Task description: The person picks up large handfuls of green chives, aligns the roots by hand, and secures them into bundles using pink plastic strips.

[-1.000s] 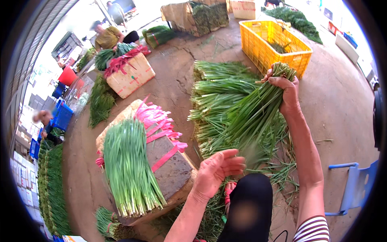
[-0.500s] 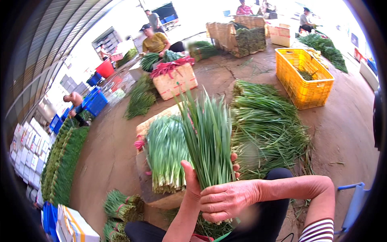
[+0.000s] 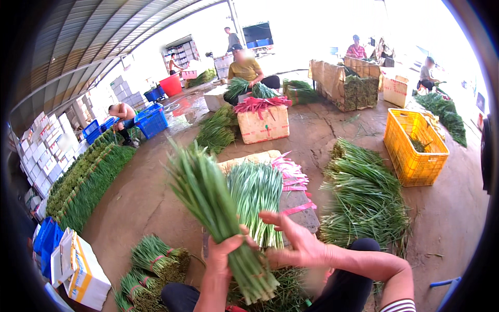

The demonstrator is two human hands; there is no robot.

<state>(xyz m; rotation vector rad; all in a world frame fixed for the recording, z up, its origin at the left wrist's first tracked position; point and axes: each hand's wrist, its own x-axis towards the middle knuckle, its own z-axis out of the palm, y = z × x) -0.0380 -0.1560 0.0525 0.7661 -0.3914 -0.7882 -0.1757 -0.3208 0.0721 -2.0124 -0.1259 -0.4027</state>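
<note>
A thick bunch of garlic chives point(image 3: 205, 195) leans to the left in front of me, leaf tips up and pale cut ends down. My left hand point(image 3: 222, 256) is wrapped round its lower part. Just right of the stems, my right hand point(image 3: 297, 243) is slightly blurred, its fingers spread and nothing in them. Behind the bunch, more trimmed chives point(image 3: 255, 195) lie on a low work stand point(image 3: 306, 212). Pink ribbon strips point(image 3: 291, 174) rest on its right side. Loose chive scraps point(image 3: 291, 283) lie between my knees.
A broad heap of chives point(image 3: 364, 197) covers the floor at right, beside a yellow crate point(image 3: 418, 156). Tied bundles point(image 3: 158, 257) sit at lower left near a white foam box point(image 3: 86, 270). A co-worker point(image 3: 244, 67) sits ahead behind a ribbon-topped box point(image 3: 264, 125).
The bunch has swung left and tilted, now in my left hand alone. My right hand has let go of the stems and opened. The view has shifted too.
</note>
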